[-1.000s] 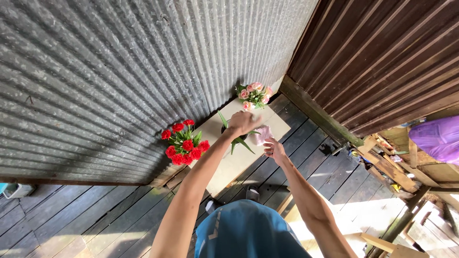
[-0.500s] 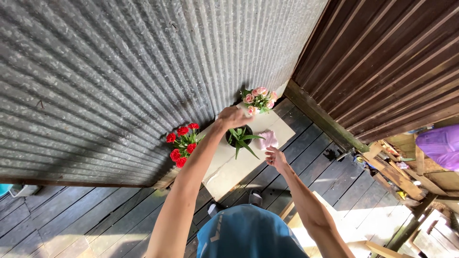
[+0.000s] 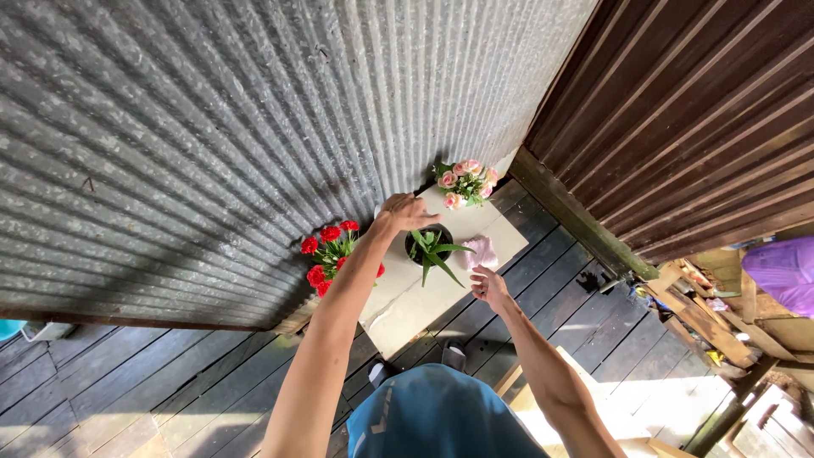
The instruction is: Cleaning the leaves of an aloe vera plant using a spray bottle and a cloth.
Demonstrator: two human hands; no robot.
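Two bare hands at a small potted succulent on a pale table.

The spiky green plant in a dark round pot stands mid-slab on the pale rectangular tabletop, against the grey corrugated metal wall. The left hand, at its 11 o'clock, hovers with fingers spread, gripping nothing. The right hand, at its 4 o'clock, is open and empty, near a crumpled pink cloth. Pink flowers sit at 1 o'clock, red flowers at 9 o'clock. The pot looks light, rigid and breakable, the leaves stiff and pointed; its rim or sides seem the safest hold.
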